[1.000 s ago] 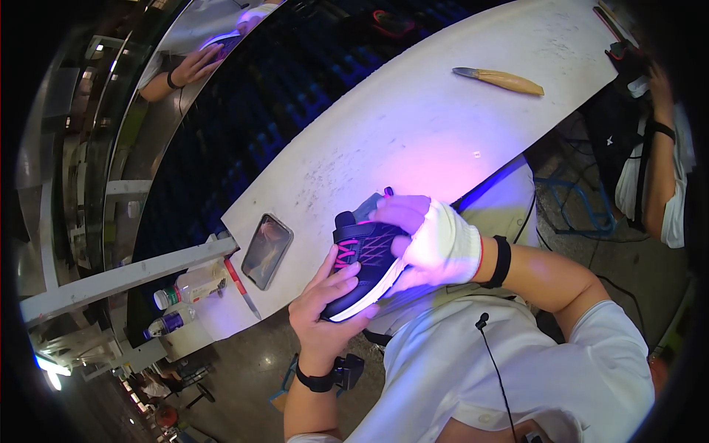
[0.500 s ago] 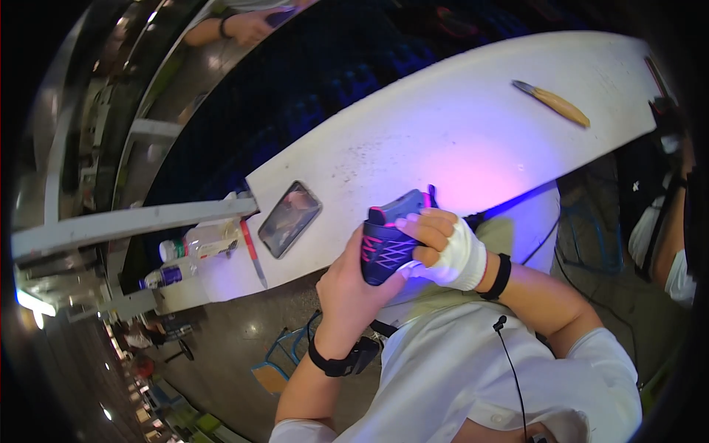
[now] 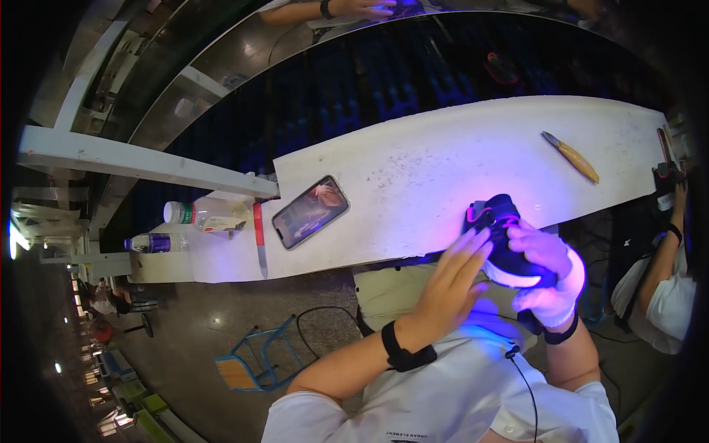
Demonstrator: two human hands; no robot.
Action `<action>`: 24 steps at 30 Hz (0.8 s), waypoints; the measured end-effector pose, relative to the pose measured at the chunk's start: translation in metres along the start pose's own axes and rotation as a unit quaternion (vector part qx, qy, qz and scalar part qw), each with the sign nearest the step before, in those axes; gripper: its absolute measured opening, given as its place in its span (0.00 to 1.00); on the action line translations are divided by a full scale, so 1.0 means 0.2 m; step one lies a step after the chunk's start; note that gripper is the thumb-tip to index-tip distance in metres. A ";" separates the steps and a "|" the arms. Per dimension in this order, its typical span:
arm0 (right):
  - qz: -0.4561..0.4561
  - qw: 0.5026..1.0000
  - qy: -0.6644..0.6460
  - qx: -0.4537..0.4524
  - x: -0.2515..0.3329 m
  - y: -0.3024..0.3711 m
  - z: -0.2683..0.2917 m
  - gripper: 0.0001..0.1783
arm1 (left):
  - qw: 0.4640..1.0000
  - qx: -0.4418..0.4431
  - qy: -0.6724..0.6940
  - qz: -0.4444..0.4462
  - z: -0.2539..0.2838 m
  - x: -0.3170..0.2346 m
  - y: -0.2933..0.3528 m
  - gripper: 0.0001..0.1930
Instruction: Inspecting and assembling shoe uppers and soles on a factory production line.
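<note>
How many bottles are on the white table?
2. A clear bottle with a white cap lies at the left end of the table; a smaller blue-tinted bottle lies just left of it. Others may be hidden.

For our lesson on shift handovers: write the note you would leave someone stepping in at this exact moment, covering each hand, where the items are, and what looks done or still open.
Left hand: open, fingers spread against the side of the dark sneaker.
Right hand, in a white glove: gripping the sneaker from the right, under violet light.
The sneaker is held at the near edge of the white workbench.
On the bench: smartphone, red-handled knife, wooden-handled knife, two plastic bottles at the left end.
Done: sneaker picked up and in hand.
Left: cannot tell; both knives lie untouched.
</note>
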State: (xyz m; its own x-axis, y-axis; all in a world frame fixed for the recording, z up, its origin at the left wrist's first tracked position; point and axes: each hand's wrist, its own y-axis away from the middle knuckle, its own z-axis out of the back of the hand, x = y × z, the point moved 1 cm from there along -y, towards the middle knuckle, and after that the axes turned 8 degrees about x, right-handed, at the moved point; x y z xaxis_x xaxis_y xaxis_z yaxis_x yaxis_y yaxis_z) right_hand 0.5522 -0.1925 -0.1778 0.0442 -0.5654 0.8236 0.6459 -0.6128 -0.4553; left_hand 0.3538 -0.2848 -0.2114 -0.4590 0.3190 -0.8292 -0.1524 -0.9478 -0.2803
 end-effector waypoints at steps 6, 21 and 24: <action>0.001 0.997 0.067 0.026 0.10 -0.04 -0.04 0.38 | 0.994 -0.071 0.078 -0.022 -0.07 0.08 0.01 0.22; -0.010 0.998 -0.053 -0.024 -0.01 0.08 -0.01 0.34 | 0.984 -0.047 0.164 -0.045 -0.07 -0.02 -0.13 0.25; 0.009 0.996 -0.069 -0.059 -0.04 0.10 0.04 0.28 | 0.981 -0.020 0.189 0.037 -0.10 -0.05 -0.17 0.27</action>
State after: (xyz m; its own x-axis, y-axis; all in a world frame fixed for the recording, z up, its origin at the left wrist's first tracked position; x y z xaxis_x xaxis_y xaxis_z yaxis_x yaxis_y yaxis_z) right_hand 0.5707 -0.1972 -0.1910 0.1643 -0.5002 0.8502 0.5498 -0.6692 -0.5000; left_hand 0.3803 -0.2550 -0.2034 -0.1081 0.2346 -0.9661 -0.0931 -0.9699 -0.2251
